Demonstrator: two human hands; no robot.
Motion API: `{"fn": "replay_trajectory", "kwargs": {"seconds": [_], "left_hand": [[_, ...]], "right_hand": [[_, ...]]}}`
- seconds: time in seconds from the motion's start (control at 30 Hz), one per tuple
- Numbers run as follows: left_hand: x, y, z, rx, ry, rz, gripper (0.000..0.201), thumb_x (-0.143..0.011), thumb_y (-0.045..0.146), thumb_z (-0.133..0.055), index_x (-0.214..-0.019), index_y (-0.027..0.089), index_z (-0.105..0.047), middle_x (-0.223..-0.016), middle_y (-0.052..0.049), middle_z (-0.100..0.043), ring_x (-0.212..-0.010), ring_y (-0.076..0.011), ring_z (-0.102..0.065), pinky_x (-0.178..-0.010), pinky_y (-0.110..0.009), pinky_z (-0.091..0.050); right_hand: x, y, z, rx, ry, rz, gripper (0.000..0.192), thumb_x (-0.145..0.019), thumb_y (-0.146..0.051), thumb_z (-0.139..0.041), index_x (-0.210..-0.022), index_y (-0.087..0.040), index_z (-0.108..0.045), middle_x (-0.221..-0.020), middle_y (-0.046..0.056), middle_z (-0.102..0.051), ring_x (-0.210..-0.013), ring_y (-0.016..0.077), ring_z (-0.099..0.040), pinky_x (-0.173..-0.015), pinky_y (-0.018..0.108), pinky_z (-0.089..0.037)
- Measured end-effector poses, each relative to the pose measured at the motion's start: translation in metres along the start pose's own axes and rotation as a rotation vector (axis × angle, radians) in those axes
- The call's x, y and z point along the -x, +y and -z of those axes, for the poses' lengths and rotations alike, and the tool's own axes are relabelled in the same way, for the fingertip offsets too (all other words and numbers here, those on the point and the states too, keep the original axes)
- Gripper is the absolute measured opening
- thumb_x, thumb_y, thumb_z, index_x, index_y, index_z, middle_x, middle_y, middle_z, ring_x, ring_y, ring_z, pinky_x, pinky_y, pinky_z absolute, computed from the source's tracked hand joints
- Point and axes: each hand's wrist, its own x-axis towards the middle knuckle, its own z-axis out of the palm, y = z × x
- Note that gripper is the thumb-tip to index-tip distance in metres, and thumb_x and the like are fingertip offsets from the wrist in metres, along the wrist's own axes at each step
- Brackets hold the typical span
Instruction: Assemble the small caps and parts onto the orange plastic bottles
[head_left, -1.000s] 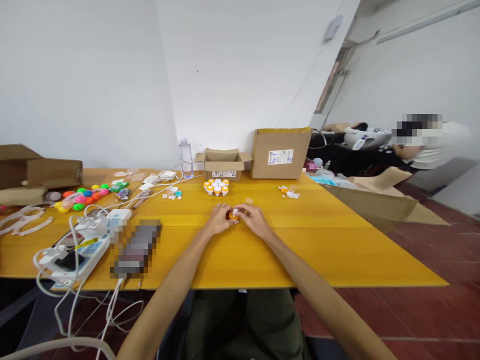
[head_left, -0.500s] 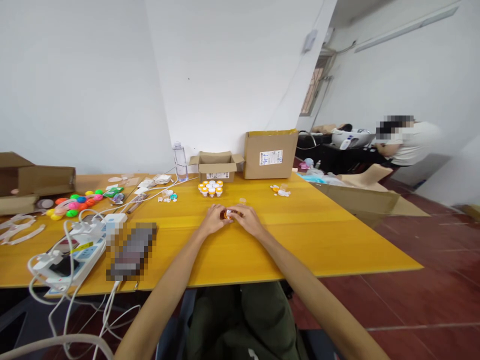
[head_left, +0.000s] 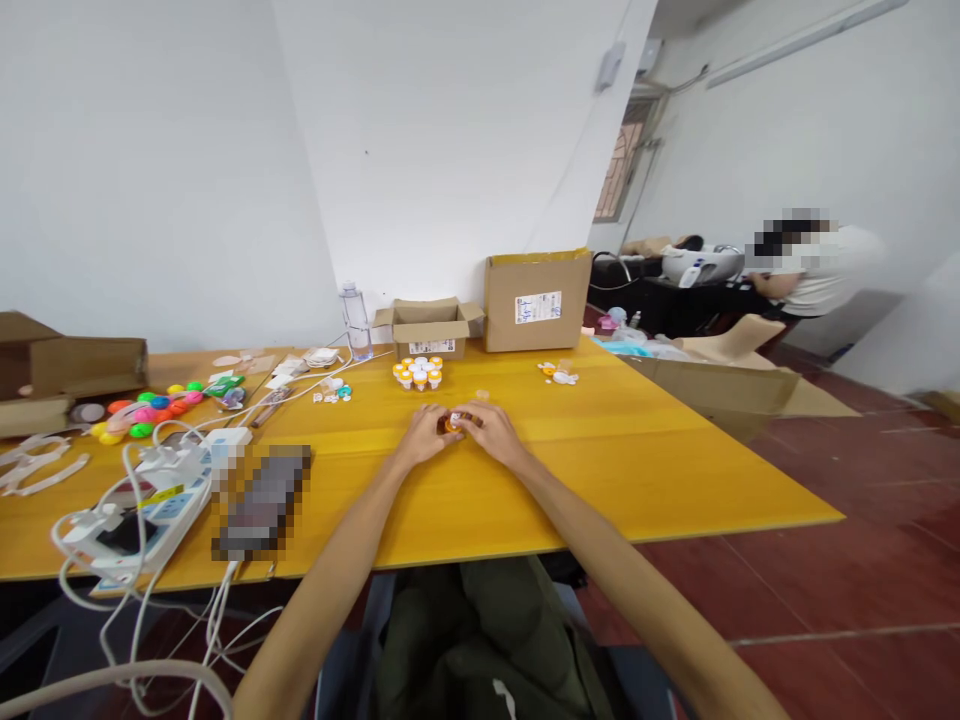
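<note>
Holding small orange-and-white plastic-looking piece between bare left hand and bare right hand, low over yellow wood-grain tabletop; can't tell if resting on it. Pinching it from both sides with thumbs and fingers curled in; can't make out exact fingertip placement. Should handle light and stiff, probably a bit slick, unlikely to crack under finger pressure. Best to grip by the orange part, steady the white part with the other hand, squeeze gently.

See straight ahead a tight cluster of orange-and-white round-topped containers, then an open brown cardboard box beside a larger brown cardboard box. Note loose white-and-orange small parts to the right; white power strip and multicoloured balls to the left. Past the edge, see red tiled floor and a person in a white top near a white basin.
</note>
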Motion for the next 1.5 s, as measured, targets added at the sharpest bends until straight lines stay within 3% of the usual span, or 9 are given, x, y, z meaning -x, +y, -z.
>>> {"fn": "replay_trajectory", "kwargs": {"seconds": [0.8,1.5], "left_hand": [[-0.0016,0.0007,0.0010,0.008,0.008,-0.036,0.018,-0.076,0.032,-0.072,-0.073,0.020,-0.059,-0.073,0.000,-0.058,-0.080,-0.0203,-0.054,-0.079,-0.033,-0.044],[-0.0017,0.0005,0.0031,0.021,-0.010,-0.039,0.019,-0.076,0.032,-0.073,-0.073,0.020,-0.059,-0.078,-0.002,-0.060,-0.083,-0.0210,-0.056,-0.081,-0.034,-0.045]], "right_hand": [[0.0003,-0.0010,-0.0001,0.083,0.025,0.035,0.022,-0.096,-0.032,-0.056,-0.089,-0.025,-0.075,-0.085,0.004,-0.074,-0.076,0.0171,-0.066,-0.072,0.028,-0.051],[-0.0001,0.0001,0.0010,0.080,-0.019,0.037,0.021,-0.097,-0.029,-0.054,-0.096,-0.026,-0.075,-0.091,0.005,-0.074,-0.084,0.0193,-0.067,-0.079,0.032,-0.052]]}}
